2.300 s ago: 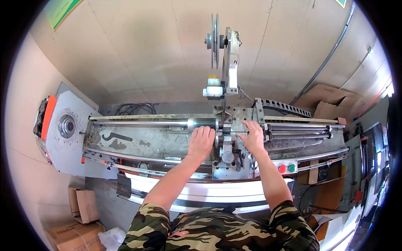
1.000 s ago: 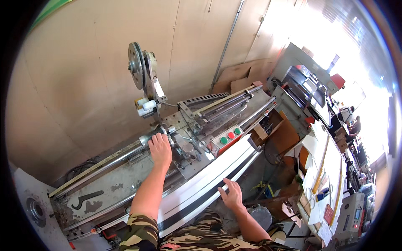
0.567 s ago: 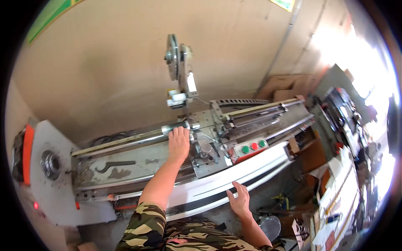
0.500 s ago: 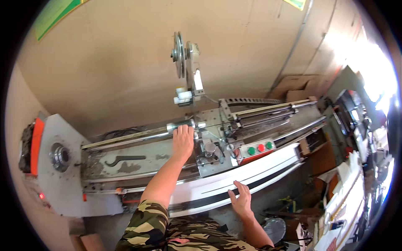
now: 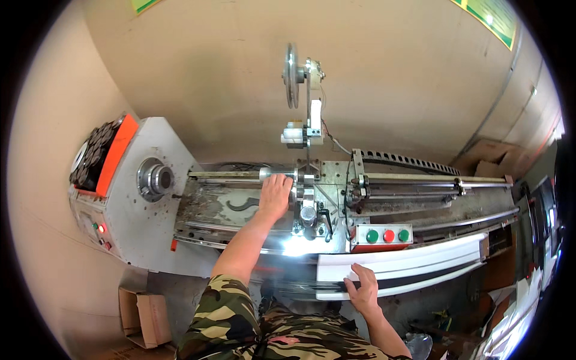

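My left hand [image 5: 276,195] is curled over a silver metal cylinder [image 5: 271,174] on the machine's carriage [image 5: 330,174]. Its fingers lie over the cylinder's near side, and their tips are partly hidden. Beside my left forearm, a dark hook spanner [image 5: 240,206] lies on the machine bed. My right hand [image 5: 364,292] hovers at a long white trough [image 5: 408,261] along the machine's front, thumb and fingers apart and nothing visible in them. Thin dark rods [image 5: 297,287] stick out of the trough's left end. Whether the right fingers touch the trough I cannot tell.
At the left stands the grey headstock [image 5: 135,210] with a round spindle opening [image 5: 157,179]. A button box [image 5: 382,236] with green and red buttons sits right of the carriage. Above it rises a post with a pulley wheel [image 5: 292,75]. A cardboard box [image 5: 144,315] is on the floor.
The carriage, with my left hand on the cylinder, has moved left along the bed, closer to the spanner and headstock. My right hand is nearer the trough's left end. The view has turned.
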### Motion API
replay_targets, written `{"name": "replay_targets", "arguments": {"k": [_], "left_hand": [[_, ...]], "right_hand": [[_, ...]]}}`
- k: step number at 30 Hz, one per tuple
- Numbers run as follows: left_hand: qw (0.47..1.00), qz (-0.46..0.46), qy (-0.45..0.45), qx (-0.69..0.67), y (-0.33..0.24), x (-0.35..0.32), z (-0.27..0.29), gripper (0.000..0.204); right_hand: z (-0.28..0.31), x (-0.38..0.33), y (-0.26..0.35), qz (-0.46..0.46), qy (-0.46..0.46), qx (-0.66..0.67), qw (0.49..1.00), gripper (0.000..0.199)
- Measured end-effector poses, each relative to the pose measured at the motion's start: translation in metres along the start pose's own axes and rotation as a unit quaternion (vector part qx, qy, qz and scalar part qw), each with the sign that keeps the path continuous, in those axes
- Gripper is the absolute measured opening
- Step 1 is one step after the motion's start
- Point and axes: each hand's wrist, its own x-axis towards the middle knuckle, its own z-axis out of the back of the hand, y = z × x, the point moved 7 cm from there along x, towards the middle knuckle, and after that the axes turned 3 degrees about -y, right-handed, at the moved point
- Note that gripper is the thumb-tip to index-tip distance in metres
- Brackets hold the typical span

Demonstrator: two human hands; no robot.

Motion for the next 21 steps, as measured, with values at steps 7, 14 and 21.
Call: {"name": "replay_targets", "arguments": {"k": [7, 14, 21], "left_hand": [[1.0, 0.008, 0.006, 0.017, -0.018, 0.025, 0.016, 0.03], [0.998, 0.023, 0.034, 0.051, -0.019, 0.038, 0.029, 0.058], [0.998, 0.019, 0.014, 0.057, -0.027, 0.045, 0.032, 0.064]], "right_hand": [[0.023, 0.044, -0.021, 0.0, 0.023, 0.046, 0.999, 0.043], [0.058, 0.096, -0.033, 0.069, 0.096, 0.057, 0.991, 0.043], [0.067, 0.102, -0.05, 0.119, 0.165, -0.054, 0.978, 0.052]]}}
